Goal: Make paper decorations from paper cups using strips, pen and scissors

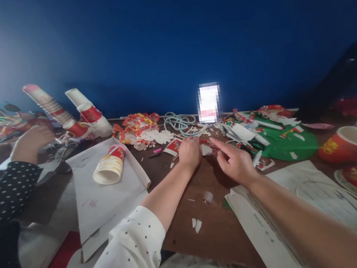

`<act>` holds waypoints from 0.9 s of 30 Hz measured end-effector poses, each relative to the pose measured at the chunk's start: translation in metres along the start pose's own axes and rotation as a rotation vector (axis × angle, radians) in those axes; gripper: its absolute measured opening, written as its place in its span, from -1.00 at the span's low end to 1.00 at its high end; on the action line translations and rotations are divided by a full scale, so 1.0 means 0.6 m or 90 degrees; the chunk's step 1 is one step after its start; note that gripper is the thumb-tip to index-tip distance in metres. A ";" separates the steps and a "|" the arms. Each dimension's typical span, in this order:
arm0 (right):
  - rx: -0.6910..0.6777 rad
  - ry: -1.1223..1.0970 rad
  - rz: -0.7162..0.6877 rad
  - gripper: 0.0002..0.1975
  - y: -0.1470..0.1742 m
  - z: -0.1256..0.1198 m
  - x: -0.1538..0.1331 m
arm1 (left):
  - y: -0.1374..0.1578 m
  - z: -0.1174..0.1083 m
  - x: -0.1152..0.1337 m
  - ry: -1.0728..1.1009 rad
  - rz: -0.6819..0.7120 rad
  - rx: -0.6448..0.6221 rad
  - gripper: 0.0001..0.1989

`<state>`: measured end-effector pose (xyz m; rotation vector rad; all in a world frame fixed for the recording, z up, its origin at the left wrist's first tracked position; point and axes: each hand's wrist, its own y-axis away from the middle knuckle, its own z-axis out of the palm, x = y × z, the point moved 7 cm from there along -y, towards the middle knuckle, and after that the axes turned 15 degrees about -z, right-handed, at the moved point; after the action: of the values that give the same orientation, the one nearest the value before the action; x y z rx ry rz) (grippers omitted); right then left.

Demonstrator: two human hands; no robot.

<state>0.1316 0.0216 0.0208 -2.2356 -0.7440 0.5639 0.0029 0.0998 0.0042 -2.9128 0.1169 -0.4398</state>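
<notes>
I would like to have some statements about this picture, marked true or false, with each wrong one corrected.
1. A small red and white piece is between the left hand and the right hand. True.
2. The green sheet lies left of both hands. False: the green sheet lies to their right.
3. A pale cord lies beyond the left hand. True.
4. The other person's sleeve is plain red. False: that sleeve is dark with pale dots.
</notes>
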 end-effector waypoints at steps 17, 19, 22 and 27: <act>0.011 -0.023 0.008 -0.44 0.002 -0.004 0.005 | -0.086 -0.074 -0.052 0.014 -0.205 -0.065 -0.70; 0.020 -0.030 0.009 -0.46 0.001 -0.003 0.004 | -0.081 -0.083 -0.098 -0.052 -0.288 -0.126 -0.71; 0.018 -0.020 0.010 -0.50 0.000 -0.001 0.003 | -0.072 -0.075 -0.133 -0.104 -0.319 -0.201 -0.55; 0.004 -0.022 0.009 -0.52 0.003 -0.002 0.005 | -0.066 -0.046 -0.142 -0.081 -0.332 -0.238 -0.41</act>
<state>0.1355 0.0220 0.0199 -2.2320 -0.7442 0.6124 -0.0845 0.1429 0.0137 -3.3095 -0.6613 -0.3300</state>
